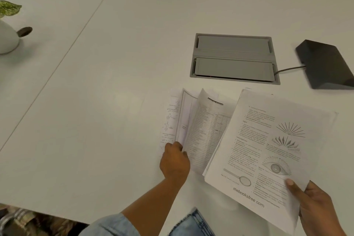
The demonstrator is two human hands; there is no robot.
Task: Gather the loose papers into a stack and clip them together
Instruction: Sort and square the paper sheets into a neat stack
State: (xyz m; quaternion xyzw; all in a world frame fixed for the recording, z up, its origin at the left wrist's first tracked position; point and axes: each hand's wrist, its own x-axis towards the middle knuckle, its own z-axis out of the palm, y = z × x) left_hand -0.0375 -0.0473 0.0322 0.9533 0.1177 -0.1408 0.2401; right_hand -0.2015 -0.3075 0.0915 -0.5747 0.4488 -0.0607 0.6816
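Note:
Several printed sheets lie fanned on the white table. My right hand grips a small stack of papers by its near corner, thumb on top; the top page shows an eye drawing and text. My left hand pinches the near edge of a table-printed sheet, which curls up off the surface. Under it lie two more sheets with diagrams, flat on the table. No clip is visible.
A grey cable hatch is set into the table behind the papers. A black wedge-shaped device with a cable sits at the right. A white plant pot and a dark round disc stand far left.

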